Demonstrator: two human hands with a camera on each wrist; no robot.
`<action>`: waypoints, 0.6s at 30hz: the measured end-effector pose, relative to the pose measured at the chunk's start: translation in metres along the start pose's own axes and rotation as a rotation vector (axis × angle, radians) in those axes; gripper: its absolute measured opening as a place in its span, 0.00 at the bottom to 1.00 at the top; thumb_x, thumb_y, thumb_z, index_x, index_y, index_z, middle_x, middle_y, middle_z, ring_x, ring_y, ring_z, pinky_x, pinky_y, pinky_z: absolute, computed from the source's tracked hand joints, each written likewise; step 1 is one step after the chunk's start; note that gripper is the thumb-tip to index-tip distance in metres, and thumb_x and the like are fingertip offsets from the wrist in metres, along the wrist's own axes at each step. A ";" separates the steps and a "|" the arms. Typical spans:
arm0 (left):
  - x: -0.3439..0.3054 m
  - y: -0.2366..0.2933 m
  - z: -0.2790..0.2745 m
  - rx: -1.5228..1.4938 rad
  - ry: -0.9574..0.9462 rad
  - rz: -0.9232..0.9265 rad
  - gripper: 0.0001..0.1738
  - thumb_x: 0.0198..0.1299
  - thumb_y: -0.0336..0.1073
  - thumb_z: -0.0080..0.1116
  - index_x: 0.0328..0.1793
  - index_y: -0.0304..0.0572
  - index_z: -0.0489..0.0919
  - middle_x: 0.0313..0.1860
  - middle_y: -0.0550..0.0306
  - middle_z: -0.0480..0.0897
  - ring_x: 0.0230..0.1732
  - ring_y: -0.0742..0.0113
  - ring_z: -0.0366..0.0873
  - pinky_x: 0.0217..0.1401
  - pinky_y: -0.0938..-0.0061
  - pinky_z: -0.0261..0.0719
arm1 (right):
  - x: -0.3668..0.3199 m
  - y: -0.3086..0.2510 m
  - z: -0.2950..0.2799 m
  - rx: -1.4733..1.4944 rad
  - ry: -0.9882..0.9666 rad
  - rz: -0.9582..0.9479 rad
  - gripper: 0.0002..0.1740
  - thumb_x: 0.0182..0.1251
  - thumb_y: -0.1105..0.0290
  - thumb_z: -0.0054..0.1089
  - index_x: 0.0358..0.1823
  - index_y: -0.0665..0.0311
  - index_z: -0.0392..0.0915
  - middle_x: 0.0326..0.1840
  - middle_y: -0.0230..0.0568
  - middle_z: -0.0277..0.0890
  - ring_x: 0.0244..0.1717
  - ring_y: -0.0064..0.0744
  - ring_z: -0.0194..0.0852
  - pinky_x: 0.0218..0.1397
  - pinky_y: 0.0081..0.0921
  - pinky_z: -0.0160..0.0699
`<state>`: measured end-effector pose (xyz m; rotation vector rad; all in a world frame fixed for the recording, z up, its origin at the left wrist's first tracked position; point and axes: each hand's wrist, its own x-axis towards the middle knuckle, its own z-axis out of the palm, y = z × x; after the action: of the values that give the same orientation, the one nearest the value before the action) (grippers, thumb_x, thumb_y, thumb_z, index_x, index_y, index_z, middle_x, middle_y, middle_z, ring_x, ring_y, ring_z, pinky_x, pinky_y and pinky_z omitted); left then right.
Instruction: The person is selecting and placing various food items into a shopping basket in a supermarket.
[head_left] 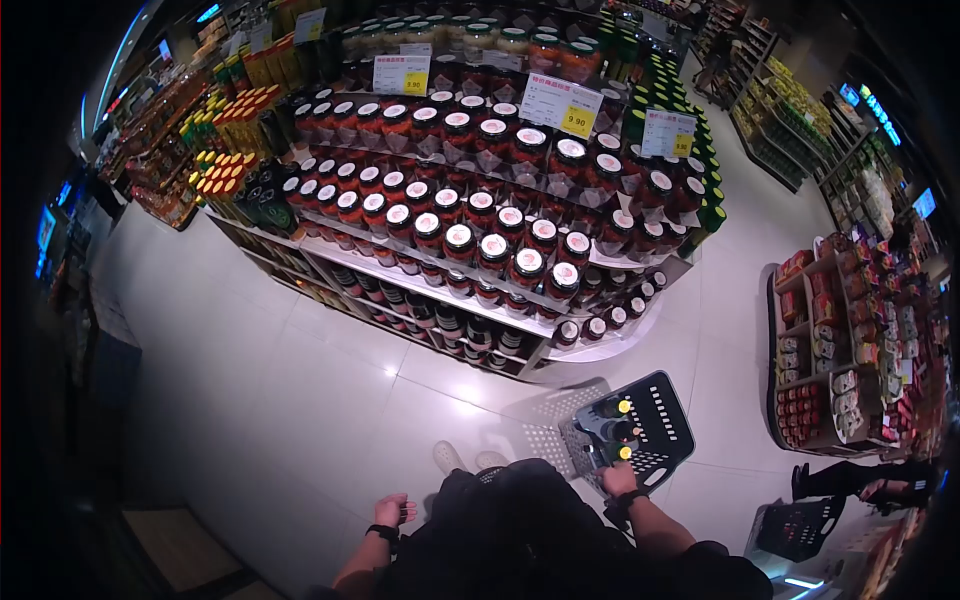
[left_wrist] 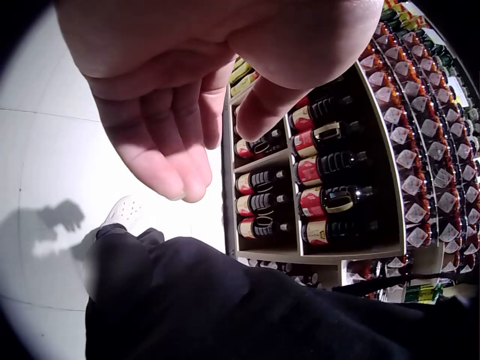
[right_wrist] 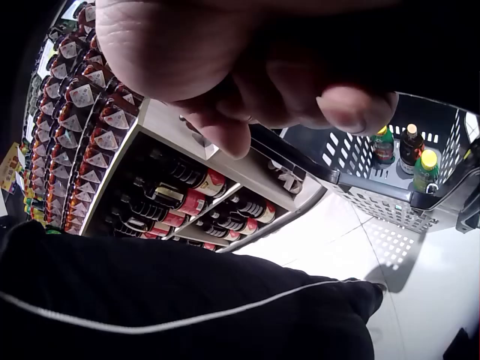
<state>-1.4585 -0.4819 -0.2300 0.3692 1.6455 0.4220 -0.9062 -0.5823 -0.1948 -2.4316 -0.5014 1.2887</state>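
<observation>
My right hand [head_left: 619, 479] grips the handle [right_wrist: 296, 159] of a dark grey shopping basket [head_left: 668, 425] with perforated sides, beside my right leg. Inside the basket stand two green bottles [right_wrist: 426, 174] with yellow caps and a dark bottle [right_wrist: 410, 146] between them. My left hand [head_left: 394, 509] hangs at my left side with nothing in it. Its fingers are loosely bent in the left wrist view, with shelves of dark bottles [left_wrist: 322, 169] with red and cream labels behind it.
Ahead is a tiered display of red jars [head_left: 458, 240] with white lids and price signs [head_left: 560, 103]. A rounded shelf of packets [head_left: 850, 350] stands to the right. Near it are another person's legs [head_left: 850, 478] and a second dark basket [head_left: 795, 528]. Pale floor tiles [head_left: 250, 370] lie between.
</observation>
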 end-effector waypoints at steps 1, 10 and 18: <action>0.006 0.007 -0.008 0.046 -0.013 -0.012 0.14 0.70 0.31 0.52 0.57 0.32 0.79 0.38 0.43 0.87 0.30 0.56 0.86 0.32 0.65 0.88 | -0.010 -0.016 0.004 0.013 -0.012 0.028 0.14 0.54 0.65 0.72 0.32 0.71 0.84 0.24 0.46 0.82 0.20 0.38 0.79 0.28 0.38 0.75; 0.054 0.080 -0.037 0.297 -0.170 0.053 0.14 0.69 0.29 0.51 0.57 0.31 0.80 0.38 0.44 0.87 0.29 0.59 0.85 0.31 0.66 0.87 | -0.043 -0.086 0.069 0.142 0.038 0.051 0.14 0.55 0.65 0.72 0.33 0.71 0.82 0.19 0.40 0.77 0.16 0.34 0.74 0.20 0.35 0.67; 0.042 0.177 0.098 0.655 -0.549 0.285 0.15 0.69 0.30 0.57 0.59 0.35 0.81 0.37 0.55 0.87 0.31 0.69 0.83 0.35 0.75 0.82 | -0.046 -0.100 0.090 0.157 0.069 -0.063 0.19 0.55 0.59 0.67 0.27 0.73 0.84 0.18 0.52 0.79 0.19 0.43 0.82 0.26 0.39 0.80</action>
<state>-1.3663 -0.3013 -0.1917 1.1138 1.1512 -0.0356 -1.0211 -0.5034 -0.1639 -2.3038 -0.4370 1.1682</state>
